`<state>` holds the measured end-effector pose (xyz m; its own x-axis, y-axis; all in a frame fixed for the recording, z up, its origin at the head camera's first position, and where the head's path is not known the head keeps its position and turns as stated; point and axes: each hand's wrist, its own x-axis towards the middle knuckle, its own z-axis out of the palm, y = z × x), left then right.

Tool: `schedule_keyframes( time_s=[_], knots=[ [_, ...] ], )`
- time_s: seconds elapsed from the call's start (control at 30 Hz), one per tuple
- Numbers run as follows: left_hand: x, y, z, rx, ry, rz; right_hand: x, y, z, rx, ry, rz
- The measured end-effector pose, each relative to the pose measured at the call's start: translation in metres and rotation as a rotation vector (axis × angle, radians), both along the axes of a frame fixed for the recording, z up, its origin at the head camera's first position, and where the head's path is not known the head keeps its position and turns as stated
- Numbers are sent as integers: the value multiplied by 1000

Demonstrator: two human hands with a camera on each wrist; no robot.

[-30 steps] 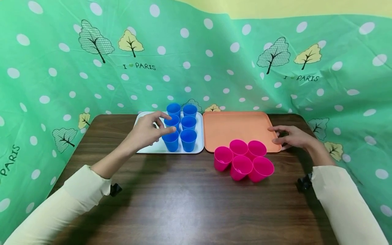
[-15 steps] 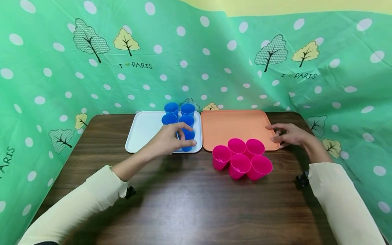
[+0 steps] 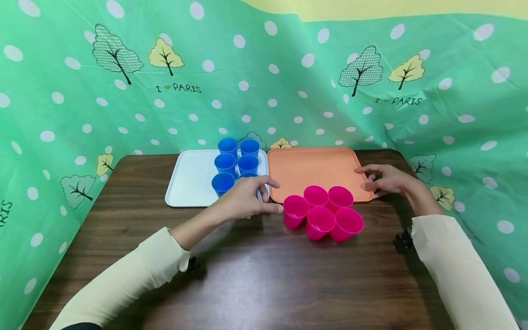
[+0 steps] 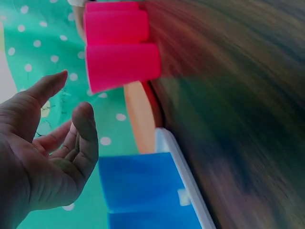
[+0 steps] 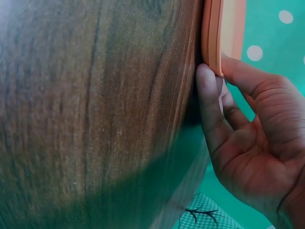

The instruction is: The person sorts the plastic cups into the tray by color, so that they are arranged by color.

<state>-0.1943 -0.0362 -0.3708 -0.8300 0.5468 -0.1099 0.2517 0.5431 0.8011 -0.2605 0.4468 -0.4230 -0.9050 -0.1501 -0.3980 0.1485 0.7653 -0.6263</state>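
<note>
My left hand (image 3: 244, 200) hovers in front of the white tray (image 3: 185, 181), its thumb and fingers parted with nothing between them. It partly hides the nearest right blue cup (image 3: 248, 175). The thumb tip points at the leftmost pink cup (image 3: 294, 217), very close to its rim in the head view. In the left wrist view that pink cup (image 4: 124, 67) stands just beyond the fingertips. At the orange tray's (image 3: 311, 167) right side, my right hand (image 3: 385, 179) pinches the rim, thumb and fingers on either side of it (image 5: 213, 40).
Several blue cups (image 3: 225, 165) stand upright in two columns on the white tray. Several pink cups (image 3: 321, 222) cluster on the wooden table (image 3: 264, 284), close in front of the orange tray. A green dotted cloth (image 3: 231, 82) hangs behind the table.
My left hand has moved right and nearer, from over the blue cups to beside the leftmost pink cup. The right hand keeps its hold on the orange tray; the head view has shifted slightly.
</note>
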Motion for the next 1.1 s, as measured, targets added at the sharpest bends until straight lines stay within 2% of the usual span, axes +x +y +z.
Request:
schedule_keyframes(
  time_s=[0.13,0.27,0.37,0.47,0.57,0.83,1.1],
  knots=[
    [2,3,4,-7,18,6,0,-2,0,-9,-8,2],
    [5,5,7,-11,-14,2,0,-2,1,-18,-15,1],
    [6,9,3,-20,-14,-35,0,-2,1,-12,-15,3],
    [7,16,-2,-22,19,-83,-1,-1,0,-2,-12,8],
    [9,23,-7,-30,60,-102,-2,1,-1,-3,-12,8],
    [13,37,-6,-99,156,-53,-4,1,4,-22,-22,-1],
    [13,42,-9,-111,143,-43,-2,-1,4,-14,-34,7]
  ],
)
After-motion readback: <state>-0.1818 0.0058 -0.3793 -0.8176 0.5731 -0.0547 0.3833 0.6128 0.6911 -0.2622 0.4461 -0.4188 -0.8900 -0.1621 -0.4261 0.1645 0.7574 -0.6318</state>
